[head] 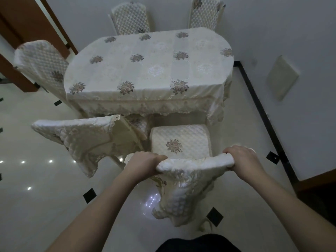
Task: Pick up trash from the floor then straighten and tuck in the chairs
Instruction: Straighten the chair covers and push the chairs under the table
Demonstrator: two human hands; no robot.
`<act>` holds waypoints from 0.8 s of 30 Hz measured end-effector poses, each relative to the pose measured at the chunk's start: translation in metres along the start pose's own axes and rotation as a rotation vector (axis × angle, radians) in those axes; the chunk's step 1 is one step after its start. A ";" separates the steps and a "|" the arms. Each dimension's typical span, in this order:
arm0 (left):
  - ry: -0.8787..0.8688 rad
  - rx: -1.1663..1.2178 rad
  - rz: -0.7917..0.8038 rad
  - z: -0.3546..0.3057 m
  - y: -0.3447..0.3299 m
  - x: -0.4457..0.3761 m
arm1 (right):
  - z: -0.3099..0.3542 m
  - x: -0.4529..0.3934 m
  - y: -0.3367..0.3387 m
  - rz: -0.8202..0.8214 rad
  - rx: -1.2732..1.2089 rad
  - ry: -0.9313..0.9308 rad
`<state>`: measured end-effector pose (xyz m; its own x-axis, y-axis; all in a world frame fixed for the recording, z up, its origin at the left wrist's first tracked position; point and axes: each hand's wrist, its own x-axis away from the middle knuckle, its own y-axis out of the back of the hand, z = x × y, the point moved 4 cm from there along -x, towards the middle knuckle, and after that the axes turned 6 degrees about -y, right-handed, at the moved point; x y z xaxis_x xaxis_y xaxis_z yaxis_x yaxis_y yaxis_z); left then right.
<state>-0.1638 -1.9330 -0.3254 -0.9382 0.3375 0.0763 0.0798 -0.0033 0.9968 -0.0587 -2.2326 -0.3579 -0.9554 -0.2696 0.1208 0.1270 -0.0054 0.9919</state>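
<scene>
Hands: left hand (pixel 145 163) and right hand (pixel 242 158) each curl over one end of the top rail of the near chair (pixel 181 142), gripping its quilted cover (pixel 189 180).
Grip: fingers wrapped over the padded edge on both sides, nothing else held; the thumbs are hidden from view.
Step in hand: tucking in, by the look of it; no trash shows on the tiled floor (pixel 45 206), so the pick-up stage appears finished.
Near chair: faces the cloth-covered oval table (pixel 149 64), its seat just short of the hanging hem and only its front edge near the cloth.
Next move: likely a straight, even push from both hands so the seat slides under the table without catching the lace hem.
Neighbour: second chair (pixel 81 137) to the left stands skewed, its back angled away from the table edge and close beside the near chair; it looks due for straightening.
Others: one side chair (pixel 41 62) at the left end and two far chairs (pixel 131 17) sit close against the table.
Risk: loose cover may slip under the grip.
</scene>
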 end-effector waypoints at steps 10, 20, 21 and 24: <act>0.084 0.028 0.040 0.037 0.027 -0.043 | 0.016 -0.031 0.023 -0.109 -0.164 0.000; 0.057 -0.034 -0.117 0.067 0.031 -0.059 | 0.033 -0.065 0.033 -0.144 -0.181 0.052; 0.051 -0.043 -0.133 0.069 0.031 -0.060 | 0.033 -0.067 0.033 -0.149 -0.180 0.058; 0.061 -0.071 -0.147 0.076 0.032 -0.066 | 0.033 -0.078 0.037 -0.122 -0.159 0.044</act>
<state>-0.0740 -1.8843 -0.3004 -0.9568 0.2818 -0.0711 -0.0816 -0.0256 0.9963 0.0115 -2.1802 -0.3292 -0.9540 -0.2998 -0.0053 0.0547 -0.1914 0.9800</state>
